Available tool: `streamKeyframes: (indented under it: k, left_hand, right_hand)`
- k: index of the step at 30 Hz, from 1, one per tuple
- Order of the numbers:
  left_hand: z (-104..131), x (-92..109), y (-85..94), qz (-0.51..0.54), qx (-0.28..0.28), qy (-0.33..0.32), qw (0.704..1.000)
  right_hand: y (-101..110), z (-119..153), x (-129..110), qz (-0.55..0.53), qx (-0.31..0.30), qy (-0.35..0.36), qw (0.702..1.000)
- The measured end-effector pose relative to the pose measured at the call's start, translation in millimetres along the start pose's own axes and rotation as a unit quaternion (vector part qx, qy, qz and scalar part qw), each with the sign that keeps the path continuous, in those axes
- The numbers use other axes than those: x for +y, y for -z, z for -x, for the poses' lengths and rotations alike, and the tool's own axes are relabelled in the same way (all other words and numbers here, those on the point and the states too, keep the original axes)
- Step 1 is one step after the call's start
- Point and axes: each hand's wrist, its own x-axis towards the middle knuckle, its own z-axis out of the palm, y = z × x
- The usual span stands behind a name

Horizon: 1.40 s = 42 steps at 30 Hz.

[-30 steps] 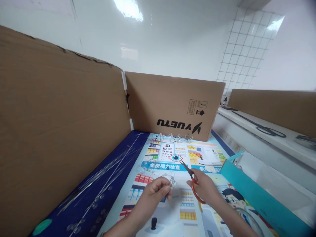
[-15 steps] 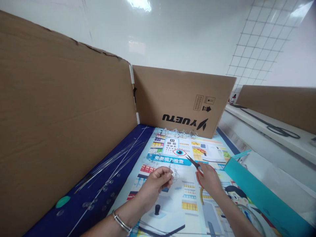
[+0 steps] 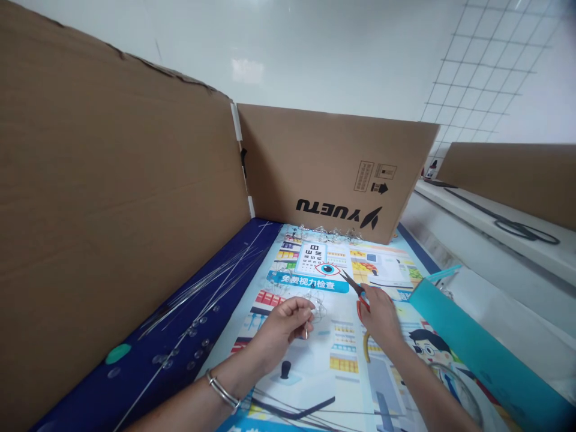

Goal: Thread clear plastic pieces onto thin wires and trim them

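My left hand is closed in a pinch over the middle of the printed sheet. Thin looped wire sticks out past its fingertips, and a short shiny end hangs below them. To its right, my right hand is wrapped around scissors with red handles and dark, pointed blades. The blades aim up and left, away from the wire, and look slightly parted. Underneath both hands lies the printed sheet, showing an eye chart and shelves.
Long thin wires and several clear beads lie on the blue surface at left, near a green disc. Cardboard panels stand at the left and back. Small clear wire pieces line the back panel. A teal box sits at right.
My view has shifted slightly. The left hand has turned a little, and a shiny end now shows below its fingers. The scissors stay in my right hand, apart from the wire.
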Motion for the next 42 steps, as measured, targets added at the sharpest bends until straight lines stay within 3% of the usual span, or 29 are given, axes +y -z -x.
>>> streamKeyframes:
  k: [13, 19, 22, 25, 28, 34, 38, 42]
  left_hand:
    - [2, -7, -2.4, -0.053, -0.040, 0.033, 0.997]
    - [1, -9, -3.0, -0.115, -0.038, 0.026, 0.992]
    - [1, -6, -3.6, -0.150, -0.043, 0.023, 0.988]
    - [1, -3, -4.1, -0.182, -0.052, 0.021, 0.982]
    - [3, -3, -5.1, -0.205, -0.074, 0.022, 0.976]
    - [7, -2, -7.1, -0.265, -0.098, 0.001, 0.959]
    - [6, 1, -5.9, -0.316, -0.110, -0.023, 0.942]
    - [6, 5, -5.3, -0.330, -0.113, -0.024, 0.937]
  right_hand:
    - [-1, -4, 1, -0.021, -0.013, 0.030, 0.999]
    - [28, 5, -27, -0.104, 0.014, 0.097, 0.990]
    - [50, 17, -56, -0.239, -0.051, 0.147, 0.958]
    - [64, 28, -79, -0.343, -0.140, 0.136, 0.919]
    - [67, 32, -87, -0.378, -0.160, 0.115, 0.905]
    - [73, 32, -84, -0.345, -0.175, 0.134, 0.912]
    - [76, 32, -84, -0.303, -0.140, 0.174, 0.926]
    - [77, 31, -82, -0.303, -0.105, 0.162, 0.933]
